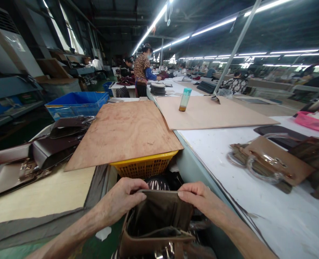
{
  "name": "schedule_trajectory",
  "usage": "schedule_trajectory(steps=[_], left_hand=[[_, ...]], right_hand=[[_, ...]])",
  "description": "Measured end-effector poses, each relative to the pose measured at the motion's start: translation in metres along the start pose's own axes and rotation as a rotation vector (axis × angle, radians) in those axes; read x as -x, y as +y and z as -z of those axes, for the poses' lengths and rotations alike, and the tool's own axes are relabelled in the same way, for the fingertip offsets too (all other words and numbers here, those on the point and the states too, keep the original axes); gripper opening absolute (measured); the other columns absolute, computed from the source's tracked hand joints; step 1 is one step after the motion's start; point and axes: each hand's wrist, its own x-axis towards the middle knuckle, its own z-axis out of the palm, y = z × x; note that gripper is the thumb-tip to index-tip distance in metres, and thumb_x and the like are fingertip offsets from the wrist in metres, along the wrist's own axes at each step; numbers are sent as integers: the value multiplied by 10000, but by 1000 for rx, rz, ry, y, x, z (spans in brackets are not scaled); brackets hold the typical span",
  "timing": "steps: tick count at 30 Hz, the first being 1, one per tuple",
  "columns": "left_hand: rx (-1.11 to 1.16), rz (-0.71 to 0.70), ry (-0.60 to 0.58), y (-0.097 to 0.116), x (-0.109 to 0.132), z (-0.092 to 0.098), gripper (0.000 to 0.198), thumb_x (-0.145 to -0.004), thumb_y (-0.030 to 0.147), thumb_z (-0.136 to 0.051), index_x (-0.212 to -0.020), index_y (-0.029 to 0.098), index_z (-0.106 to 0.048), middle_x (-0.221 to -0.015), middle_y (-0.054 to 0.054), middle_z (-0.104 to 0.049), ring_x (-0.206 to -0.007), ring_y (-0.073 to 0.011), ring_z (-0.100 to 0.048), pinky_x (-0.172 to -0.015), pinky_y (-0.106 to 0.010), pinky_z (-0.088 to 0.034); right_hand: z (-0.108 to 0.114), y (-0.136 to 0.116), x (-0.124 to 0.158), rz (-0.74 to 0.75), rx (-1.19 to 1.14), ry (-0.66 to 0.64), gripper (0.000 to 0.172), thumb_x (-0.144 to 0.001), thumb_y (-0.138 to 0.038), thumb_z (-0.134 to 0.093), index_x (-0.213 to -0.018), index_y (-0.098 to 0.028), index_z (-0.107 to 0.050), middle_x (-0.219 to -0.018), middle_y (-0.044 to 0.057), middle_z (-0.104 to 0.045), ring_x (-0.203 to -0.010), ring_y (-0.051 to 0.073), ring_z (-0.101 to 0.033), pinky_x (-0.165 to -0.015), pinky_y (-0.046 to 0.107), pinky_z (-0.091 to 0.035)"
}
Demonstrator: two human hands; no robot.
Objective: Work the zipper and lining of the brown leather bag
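At the left edge and middle left of the frame, several dark brown leather bags [55,145] overlap in a heap, their exact number not countable; below them, at lower left, lies one pale yellow board [37,194]; at upper left, beyond the heap, stands one blue bin [75,108], its contents hidden by the wall. Lower centre, the left hand [125,198] has thumb and fingers closed in a pinch on the left part of a bag rim; above it, one reddish-brown wooden board [129,129] covers most of one yellow basket [145,165], whose contents cannot be seen; at upper centre stands one person in a spotted top [142,68]. At bottom centre is the open brown bag [142,246], mouth upward, its dark lining [165,212] showing; metal fittings shine on its near side. Right of centre, the right hand [198,196] likewise pinches the rim, thumb and fingers together; above, one bottle [185,99] with a teal cap holds a little amber liquid and stands on one tan sheet [221,115]. At right, one tan bag [278,158] with plastic-wrapped handles lies on the white table [208,151]; at the right edge, one pink container [312,122] holds something pale, too blurred to name.
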Motion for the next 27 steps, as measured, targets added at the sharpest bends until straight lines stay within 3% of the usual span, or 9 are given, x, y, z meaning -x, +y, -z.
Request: schedule_trajectory(steps=[13,22,27], left_hand=[[-63,-8,113,-8,-2,-2,201,-674,191,-447,-716,132,-634,-547,43,-444,-527,-94,-377,-484,-201,-257],[66,47,112,-7,-4,0,166,-642,186,-485,-678,122,-633,-530,39,-490,-514,-94,-391,-483,-203,-257],[1,12,88,-7,-3,1,177,-670,196,-473,-674,133,-639,-559,33,-515,-562,-110,-436,-521,-203,-297]], right_hand=[[-3,-3,-1,-24,50,-19,338,-798,-440,-499,-673,-145,-608,-543,-22,-452,-516,101,-363,-476,222,-253],[-8,-4,6,7,162,30,339,-822,-425,-468,-671,-155,-605,-580,-8,-487,-557,120,-401,-496,231,-285],[-10,-8,9,33,199,54,345,-842,-417,-440,-668,-163,-595,-578,-18,-483,-555,117,-405,-493,225,-295]])
